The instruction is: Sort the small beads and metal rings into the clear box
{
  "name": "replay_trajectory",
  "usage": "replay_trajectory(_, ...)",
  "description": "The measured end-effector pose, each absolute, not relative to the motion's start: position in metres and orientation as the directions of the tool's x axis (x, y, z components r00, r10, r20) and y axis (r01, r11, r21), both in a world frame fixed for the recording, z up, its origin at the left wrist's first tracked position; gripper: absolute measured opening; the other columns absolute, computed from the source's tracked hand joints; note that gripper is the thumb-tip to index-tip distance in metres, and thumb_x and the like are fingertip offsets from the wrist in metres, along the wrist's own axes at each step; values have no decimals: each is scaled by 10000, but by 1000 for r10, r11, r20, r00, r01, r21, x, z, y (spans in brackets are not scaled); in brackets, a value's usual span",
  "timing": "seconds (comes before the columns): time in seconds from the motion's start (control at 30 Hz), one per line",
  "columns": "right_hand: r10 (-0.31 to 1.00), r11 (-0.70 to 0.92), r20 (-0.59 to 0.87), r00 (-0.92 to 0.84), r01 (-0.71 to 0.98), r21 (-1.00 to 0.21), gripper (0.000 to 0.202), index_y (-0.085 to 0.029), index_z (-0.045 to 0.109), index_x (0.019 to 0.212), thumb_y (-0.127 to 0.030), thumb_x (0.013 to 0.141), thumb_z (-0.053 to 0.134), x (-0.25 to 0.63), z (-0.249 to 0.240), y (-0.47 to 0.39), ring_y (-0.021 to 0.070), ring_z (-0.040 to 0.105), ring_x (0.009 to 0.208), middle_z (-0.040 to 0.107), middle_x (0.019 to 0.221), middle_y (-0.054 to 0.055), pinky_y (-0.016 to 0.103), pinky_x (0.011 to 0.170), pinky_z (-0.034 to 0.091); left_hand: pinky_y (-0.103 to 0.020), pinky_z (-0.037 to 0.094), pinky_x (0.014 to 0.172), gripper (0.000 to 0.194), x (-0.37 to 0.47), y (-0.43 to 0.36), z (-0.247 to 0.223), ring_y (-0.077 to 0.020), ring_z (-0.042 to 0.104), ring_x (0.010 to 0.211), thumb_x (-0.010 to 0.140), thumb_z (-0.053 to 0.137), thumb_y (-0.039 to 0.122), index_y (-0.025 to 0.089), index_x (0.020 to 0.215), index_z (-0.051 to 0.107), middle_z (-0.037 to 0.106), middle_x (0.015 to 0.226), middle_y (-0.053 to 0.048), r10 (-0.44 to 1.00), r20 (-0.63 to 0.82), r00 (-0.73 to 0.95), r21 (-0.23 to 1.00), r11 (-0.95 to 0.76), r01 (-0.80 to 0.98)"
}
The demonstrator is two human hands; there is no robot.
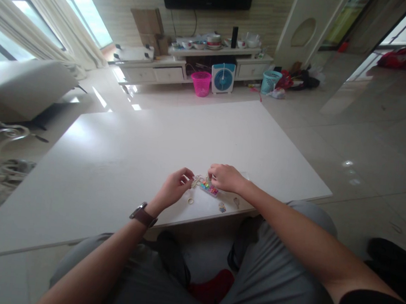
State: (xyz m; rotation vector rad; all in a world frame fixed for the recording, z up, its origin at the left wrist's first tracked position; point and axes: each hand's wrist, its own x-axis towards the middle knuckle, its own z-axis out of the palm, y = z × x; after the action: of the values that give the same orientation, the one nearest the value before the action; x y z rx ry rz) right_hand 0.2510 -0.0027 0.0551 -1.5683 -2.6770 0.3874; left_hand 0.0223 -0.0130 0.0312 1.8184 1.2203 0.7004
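Observation:
A small clear box of brightly coloured beads (209, 188) lies near the front edge of the white table (135, 165). Beside it, on its far left, is a small heap of pale metal rings or chain (198, 180). My left hand (177, 186) rests at the heap's left side, fingers curved and apart. Over the far side of the box is my right hand (227, 177), its fingertips pinched together; whatever they hold is too small to name. A single ring (190, 201) lies nearer me, and two small charm-like pieces, a bluish one (222, 207) and a metallic one (236, 202), lie to its right.
The table's front edge runs just above my knees. Across the floor stand a pink basket (201, 83), a blue box fan (223, 78) and a light-blue basket (270, 81) before a low cabinet (142, 74). A grey sofa-like seat (25, 86) is at the left.

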Motion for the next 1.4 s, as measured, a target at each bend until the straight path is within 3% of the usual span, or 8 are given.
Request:
replay_trajectory(0.3, 846, 488, -158, -510, 858, -158, 286, -227, 712, 1060, -206, 882, 490, 253, 61, -6, 200, 647, 916, 679, 1090, 68, 271, 740, 436, -244, 457, 600, 107, 22, -12, 32, -132, 598, 669, 855, 571, 271, 189, 897, 623, 656, 760, -3, 927, 2, 374, 823, -214, 526)
replay_trajectory(0.6, 837, 494, -185, -514, 857, -146, 269, -231, 716, 1027, -204, 887, 488, 254, 65, -8, 194, 646, 900, 679, 1087, 65, 270, 731, 422, -271, 454, 631, 144, 17, -10, 23, -145, 582, 677, 833, 557, 258, 188, 883, 673, 671, 787, -21, 880, -21, 475, 689, -331, 645)
replay_trajectory(0.87, 841, 497, -168, -514, 857, -133, 263, -230, 708, 1014, -217, 881, 482, 255, 64, -9, 198, 649, 885, 676, 1085, 67, 278, 712, 423, -288, 442, 640, 107, 15, -9, 25, -152, 583, 671, 800, 559, 225, 192, 847, 649, 671, 812, -27, 893, -2, 450, 588, -363, 723)
replay_trajectory(1.13, 849, 490, -152, -505, 862, -129, 276, -231, 692, 1058, -209, 877, 485, 255, 68, -9, 206, 649, 904, 681, 1094, 71, 281, 722, 430, -297, 439, 653, 146, 14, -7, 13, -159, 571, 686, 829, 593, 291, 192, 923, 646, 640, 898, -41, 909, 36, 416, 565, -362, 742)
replay_trajectory(1.4, 845, 507, -119, -521, 852, -126, 248, -228, 696, 1004, -232, 878, 483, 256, 66, -10, 204, 644, 865, 675, 1080, 63, 288, 687, 414, -299, 429, 664, 137, 16, -8, 8, -170, 582, 715, 868, 533, 249, 187, 866, 655, 638, 904, -56, 907, 0, 422, 552, -352, 756)
